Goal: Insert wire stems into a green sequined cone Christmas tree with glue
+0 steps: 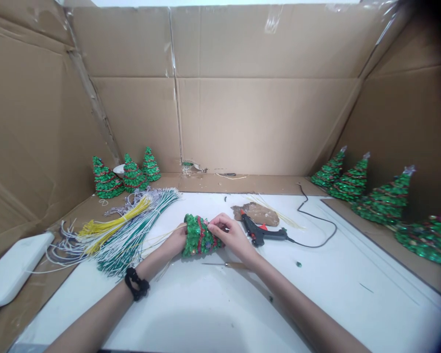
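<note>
A small green sparkly Christmas tree (199, 236) lies tilted on its side between my hands, with red trim and tiny coloured ornaments. My left hand (178, 239) holds it from the base; those fingers are hidden behind or inside the tree. At its upper side, my right hand (232, 235) pinches thumb and forefinger together against the surface; whatever is between the fingertips is too small to make out. Just below the tree lies a thin pointed tool (235, 265) with a wooden-looking handle. Thin pale wires run beside my left wrist.
Bundles of green wires (132, 240) and yellow wires (113, 223) lie at left. A black glue gun (264, 234) rests by a brown lump (260, 214), its cord (327, 238) trailing right. Finished-looking trees (384, 198) line both sides. A white device (16, 267) sits far left; cardboard walls (260, 122) surround the table.
</note>
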`<state>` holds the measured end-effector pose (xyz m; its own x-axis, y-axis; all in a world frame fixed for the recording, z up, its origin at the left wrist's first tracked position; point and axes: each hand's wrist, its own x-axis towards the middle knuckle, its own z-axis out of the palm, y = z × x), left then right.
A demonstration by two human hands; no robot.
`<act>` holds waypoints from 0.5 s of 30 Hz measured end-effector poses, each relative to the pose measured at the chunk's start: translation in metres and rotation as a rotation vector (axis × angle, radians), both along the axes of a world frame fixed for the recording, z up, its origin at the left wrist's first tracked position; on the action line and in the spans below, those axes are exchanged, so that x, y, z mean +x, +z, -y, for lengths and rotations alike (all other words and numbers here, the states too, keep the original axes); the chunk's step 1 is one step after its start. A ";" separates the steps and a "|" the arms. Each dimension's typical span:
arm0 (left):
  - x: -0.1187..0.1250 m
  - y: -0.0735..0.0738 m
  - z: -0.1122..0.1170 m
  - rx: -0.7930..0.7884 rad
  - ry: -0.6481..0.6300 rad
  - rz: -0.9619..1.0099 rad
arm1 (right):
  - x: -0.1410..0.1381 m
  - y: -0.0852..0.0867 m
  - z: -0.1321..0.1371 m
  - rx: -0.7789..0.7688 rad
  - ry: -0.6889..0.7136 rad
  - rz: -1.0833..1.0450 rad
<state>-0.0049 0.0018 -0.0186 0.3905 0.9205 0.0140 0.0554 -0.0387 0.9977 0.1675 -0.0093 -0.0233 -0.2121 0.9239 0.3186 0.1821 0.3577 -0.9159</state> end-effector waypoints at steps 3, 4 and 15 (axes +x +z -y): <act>0.000 0.002 0.002 0.004 -0.013 -0.019 | 0.006 0.003 -0.002 0.040 0.053 0.065; 0.000 0.003 0.003 0.014 -0.025 -0.022 | 0.007 0.004 -0.003 0.071 0.053 0.098; -0.001 0.004 0.002 0.015 -0.095 0.039 | 0.009 0.000 -0.008 0.044 0.103 0.140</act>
<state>-0.0061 -0.0005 -0.0143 0.4748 0.8790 0.0445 0.0121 -0.0571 0.9983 0.1765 -0.0011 -0.0229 -0.3502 0.8809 0.3185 0.2672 0.4198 -0.8674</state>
